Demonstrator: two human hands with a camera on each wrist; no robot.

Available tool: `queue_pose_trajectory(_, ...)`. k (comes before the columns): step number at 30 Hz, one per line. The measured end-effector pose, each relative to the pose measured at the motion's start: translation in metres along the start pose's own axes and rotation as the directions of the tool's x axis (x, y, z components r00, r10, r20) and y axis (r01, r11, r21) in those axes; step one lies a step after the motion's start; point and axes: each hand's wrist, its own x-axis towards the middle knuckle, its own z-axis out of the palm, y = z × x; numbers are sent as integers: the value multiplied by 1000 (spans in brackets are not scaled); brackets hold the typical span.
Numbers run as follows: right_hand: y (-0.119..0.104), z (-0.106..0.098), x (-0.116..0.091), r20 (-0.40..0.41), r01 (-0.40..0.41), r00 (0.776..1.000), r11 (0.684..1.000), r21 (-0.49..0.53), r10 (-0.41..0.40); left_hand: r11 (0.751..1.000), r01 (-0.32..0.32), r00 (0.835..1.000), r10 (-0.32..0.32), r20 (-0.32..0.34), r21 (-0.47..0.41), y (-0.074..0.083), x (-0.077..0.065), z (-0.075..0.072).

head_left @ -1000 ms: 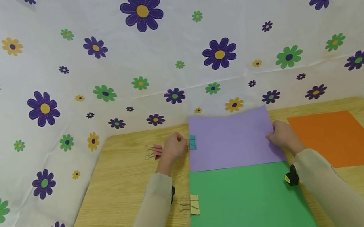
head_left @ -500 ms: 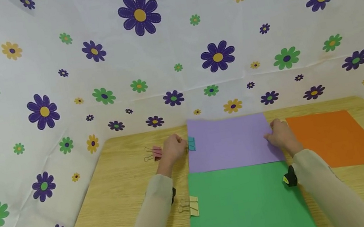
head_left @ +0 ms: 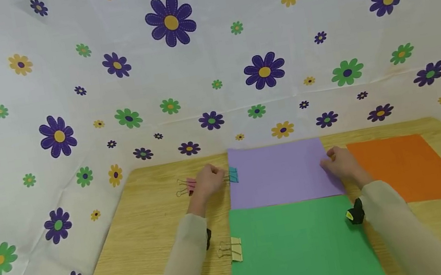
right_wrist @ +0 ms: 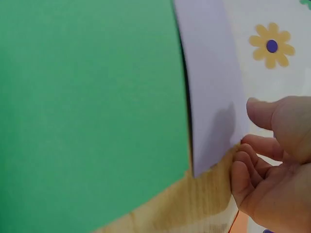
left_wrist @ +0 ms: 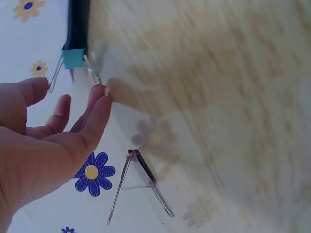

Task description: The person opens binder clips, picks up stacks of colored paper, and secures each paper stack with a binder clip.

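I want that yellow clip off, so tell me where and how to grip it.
Pinch the yellow clip by its wire handles, probably best from the left: they stick out leftward past the green sheet, while its body sits at the sheet's edge.

The person wears long sleeves of light beige colour; the left sleeve (head_left: 177,271) and the right sleeve (head_left: 400,219) are both plain and end near the wrist. By the right wrist is a small black device (head_left: 354,212) with a yellow mark; by the left, only a dark piece (head_left: 209,239) is visible.
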Motion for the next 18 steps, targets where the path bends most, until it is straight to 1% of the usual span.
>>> queue_pose_trajectory(3,-1,-6,-6,20,19,1000,998,52,-20,1000,-7,1000,7,22,-24,-1,-5,-6)
queue_pose_trajectory(8,-4,-13,-20,46,9,999,989,149,-16,999,-25,1000,25,6,-27,-8,-13,-11)
queue_pose_trajectory(10,-3,-15,-26,48,15,999,984,175,-24,998,-26,1000,26,-10,-49,-10,-17,-13)
queue_pose_trajectory(14,-1,-17,-37,49,32,998,976,215,-44,994,-48,999,47,-14,-102,-11,-28,-19)
queue_pose_trajectory(16,0,-17,-44,50,49,997,974,220,-62,991,-63,998,63,-2,-119,-11,-36,-23)
queue_pose_trajectory(18,0,-17,-51,49,71,995,970,231,-84,988,-77,996,82,29,-133,-10,-44,-25)
